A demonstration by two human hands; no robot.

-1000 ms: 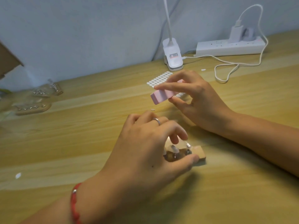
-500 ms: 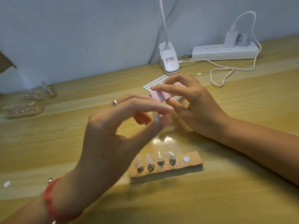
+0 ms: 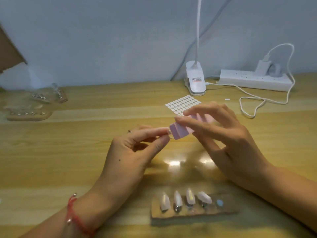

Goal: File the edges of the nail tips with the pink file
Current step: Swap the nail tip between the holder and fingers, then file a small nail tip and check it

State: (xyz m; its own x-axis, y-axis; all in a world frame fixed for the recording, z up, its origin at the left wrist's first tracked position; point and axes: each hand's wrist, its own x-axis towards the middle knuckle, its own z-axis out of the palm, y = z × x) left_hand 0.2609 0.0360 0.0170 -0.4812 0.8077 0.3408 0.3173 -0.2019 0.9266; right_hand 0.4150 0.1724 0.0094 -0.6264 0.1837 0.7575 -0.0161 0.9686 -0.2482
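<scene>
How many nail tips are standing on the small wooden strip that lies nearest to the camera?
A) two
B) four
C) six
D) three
B: four nail tips stand in a row on the wooden strip, and the place at its right end holds only a blue dot.

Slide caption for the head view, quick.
Right hand holds the pink file at a nail tip pinched in the left hand; four tips sit on the holder.
</scene>
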